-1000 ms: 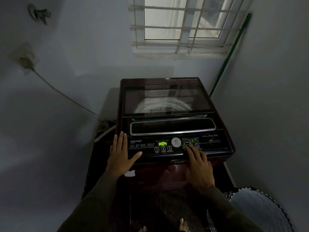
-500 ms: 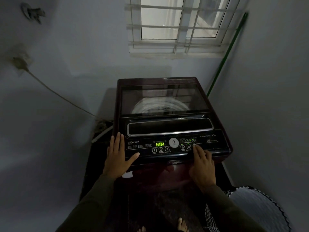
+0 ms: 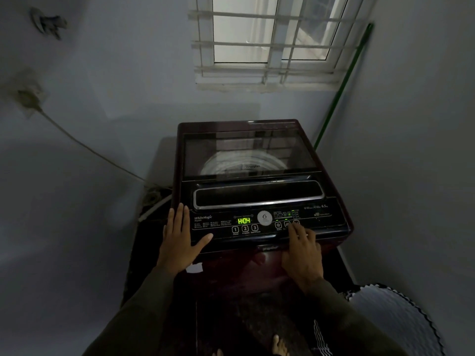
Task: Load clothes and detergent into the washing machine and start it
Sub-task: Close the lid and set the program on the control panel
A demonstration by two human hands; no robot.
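Washer [image 3: 249, 155]: standing before the person, lid lying shut, display [image 3: 243, 221] glowing H:04
Left hand [image 3: 180, 240]: resting flat on the washer's corner, fingers straight, holding nothing
Right hand [image 3: 303, 253]: forefinger touching the option buttons [image 3: 279, 224], gripping nothing
Risk: in this dimness the forefinger may be hitting a wrong key, altering settings while Start [image 3: 254, 228] is going unpressed

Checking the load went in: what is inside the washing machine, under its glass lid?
Through the closed glass lid, only the pale drum rim shows, amid window reflections. Clothes or detergent cannot be made out.
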